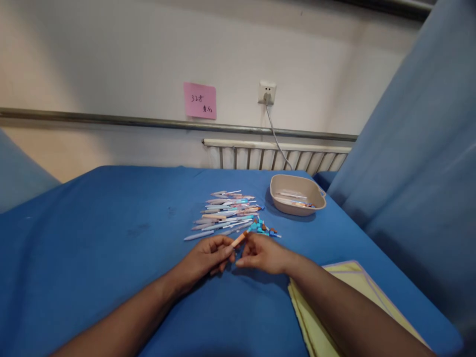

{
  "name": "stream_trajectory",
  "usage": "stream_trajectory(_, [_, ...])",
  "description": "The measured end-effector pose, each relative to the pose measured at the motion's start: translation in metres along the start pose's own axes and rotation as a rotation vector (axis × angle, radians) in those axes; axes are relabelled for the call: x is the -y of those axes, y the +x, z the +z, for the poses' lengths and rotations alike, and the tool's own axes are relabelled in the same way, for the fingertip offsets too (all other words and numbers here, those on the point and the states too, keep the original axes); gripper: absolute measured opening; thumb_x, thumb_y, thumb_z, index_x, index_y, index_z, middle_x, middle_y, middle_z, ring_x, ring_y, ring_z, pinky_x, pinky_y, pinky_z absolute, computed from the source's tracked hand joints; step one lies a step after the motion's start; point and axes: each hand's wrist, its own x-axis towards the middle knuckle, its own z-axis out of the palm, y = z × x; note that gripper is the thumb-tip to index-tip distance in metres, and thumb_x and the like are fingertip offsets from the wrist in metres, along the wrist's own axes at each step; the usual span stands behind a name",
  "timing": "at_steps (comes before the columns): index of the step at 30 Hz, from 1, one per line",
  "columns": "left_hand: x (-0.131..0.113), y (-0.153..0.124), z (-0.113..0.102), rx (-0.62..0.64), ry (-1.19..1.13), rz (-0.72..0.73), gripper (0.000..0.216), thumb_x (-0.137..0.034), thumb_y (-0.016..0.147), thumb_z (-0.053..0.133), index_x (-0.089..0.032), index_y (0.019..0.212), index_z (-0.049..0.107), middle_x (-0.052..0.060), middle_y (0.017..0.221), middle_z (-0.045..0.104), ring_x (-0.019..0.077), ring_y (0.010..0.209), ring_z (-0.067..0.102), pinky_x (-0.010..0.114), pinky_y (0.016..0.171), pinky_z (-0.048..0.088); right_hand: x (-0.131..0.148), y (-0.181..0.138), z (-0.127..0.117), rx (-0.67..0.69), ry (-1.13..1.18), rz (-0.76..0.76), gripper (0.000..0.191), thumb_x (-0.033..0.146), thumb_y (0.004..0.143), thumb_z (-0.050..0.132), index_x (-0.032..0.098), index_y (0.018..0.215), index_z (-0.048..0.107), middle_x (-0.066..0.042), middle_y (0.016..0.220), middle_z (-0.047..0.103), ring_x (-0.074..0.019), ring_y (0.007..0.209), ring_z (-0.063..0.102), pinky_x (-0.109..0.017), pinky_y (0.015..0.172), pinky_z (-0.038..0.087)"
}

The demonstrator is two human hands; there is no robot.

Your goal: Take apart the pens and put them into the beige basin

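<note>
My left hand (215, 252) grips a slim orange pen barrel (238, 240) between thumb and fingers, with its brown end pointing up and to the right. Close beside that end is my right hand (262, 252). Its fingers are loosely bent, the thumb stands apart from them, and I see nothing held in it. Just beyond both hands lies a spread of pens and pen parts (223, 213) in pale grey, blue, white and pink. Small teal and brown pieces (265, 229) are heaped at its right side, partly hidden behind my right hand.
A beige plastic basin (297, 210) with clear and white slim parts stands at the back right. Under my right forearm lies a folded yellow cloth (345, 280). Blue sheeting (111, 238) covers the table. A blue curtain (405, 148) hangs along the right; a radiator (275, 156) is behind.
</note>
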Motion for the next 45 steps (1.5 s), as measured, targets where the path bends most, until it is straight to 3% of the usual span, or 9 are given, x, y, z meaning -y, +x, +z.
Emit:
stream_trajectory(5, [-0.015,0.011,0.004,-0.072,0.012,0.058,0.035,-0.045,0.074,0.068,-0.017,0.090,0.054,0.000,0.072,0.061,0.0069,0.050,0.046,0.019,0.046,0.032,-0.004,0.001,-0.002,0.036,-0.301,0.020,0.026,0.034,0.072,0.070,0.019,0.090,0.059,0.006,0.062,0.053,-0.0087,0.053,0.046,-0.019,0.047,0.034])
stream_trajectory(9, [-0.041,0.041,0.009,-0.100,0.101,0.133,0.033,-0.042,0.074,0.068,-0.017,0.090,0.055,0.003,0.078,0.065,0.0111,0.062,0.054,0.021,0.056,0.041,-0.003,0.004,-0.001,0.027,-0.385,0.033,0.027,0.036,0.072,0.070,0.020,0.091,0.062,0.004,0.069,0.061,-0.0109,0.060,0.054,-0.019,0.052,0.038])
stream_trajectory(13, [-0.076,0.092,0.021,-0.091,0.293,0.281,0.029,-0.041,0.075,0.065,-0.015,0.086,0.061,0.004,0.083,0.065,0.0149,0.075,0.058,0.025,0.068,0.044,0.005,0.005,-0.003,0.031,-0.440,0.051,0.031,0.038,0.072,0.069,0.021,0.097,0.063,0.002,0.078,0.067,-0.0129,0.067,0.059,-0.019,0.055,0.040])
stream_trajectory(16, [-0.097,0.138,0.036,-0.092,0.530,0.353,0.030,-0.042,0.075,0.061,-0.015,0.088,0.065,0.001,0.076,0.064,0.0143,0.068,0.055,0.024,0.061,0.041,0.010,0.005,-0.007,0.035,-0.467,0.061,0.032,0.039,0.074,0.067,0.021,0.100,0.063,0.000,0.084,0.069,-0.0140,0.072,0.062,-0.020,0.058,0.042])
stream_trajectory(19, [-0.107,0.184,0.054,-0.130,0.818,0.464,0.028,-0.039,0.076,0.058,-0.016,0.090,0.069,0.002,0.083,0.066,0.0149,0.071,0.055,0.024,0.063,0.041,0.012,0.006,-0.011,0.052,-0.478,0.065,0.032,0.039,0.076,0.065,0.021,0.102,0.063,-0.001,0.088,0.070,-0.0153,0.076,0.063,-0.021,0.061,0.044])
stream_trajectory(24, [-0.102,0.249,0.078,-0.031,1.132,0.486,0.026,-0.034,0.082,0.052,-0.017,0.094,0.068,0.002,0.088,0.067,0.0145,0.073,0.058,0.023,0.065,0.043,0.018,0.005,-0.018,0.085,-0.571,0.056,0.036,0.044,0.077,0.060,0.022,0.106,0.062,-0.003,0.096,0.071,-0.0198,0.085,0.065,-0.025,0.067,0.047])
stream_trajectory(30, [-0.090,0.296,0.084,0.006,1.317,0.425,0.020,-0.027,0.078,0.056,-0.019,0.090,0.070,0.005,0.090,0.069,0.0188,0.083,0.060,0.026,0.073,0.043,0.025,0.004,-0.022,0.132,-0.574,0.070,0.040,0.047,0.079,0.055,0.023,0.110,0.061,-0.003,0.098,0.071,-0.0210,0.086,0.066,-0.026,0.065,0.048])
stream_trajectory(38, [-0.075,0.323,0.093,0.064,1.506,0.242,0.018,-0.027,0.075,0.059,-0.021,0.088,0.071,0.005,0.091,0.071,0.0208,0.087,0.063,0.026,0.077,0.044,0.030,0.010,-0.022,0.170,-0.620,0.104,0.032,0.041,0.079,0.057,0.023,0.104,0.063,-0.002,0.098,0.072,-0.0204,0.086,0.067,-0.023,0.058,0.048])
stream_trajectory(45, [-0.075,0.320,0.103,0.116,1.532,0.153,0.024,-0.034,0.087,0.056,-0.014,0.099,0.063,0.007,0.100,0.065,0.0186,0.090,0.062,0.038,0.082,0.049,0.033,0.010,-0.023,0.175,-0.643,0.055,0.029,0.037,0.080,0.055,0.021,0.102,0.065,-0.003,0.091,0.073,-0.0207,0.083,0.067,-0.024,0.059,0.048])
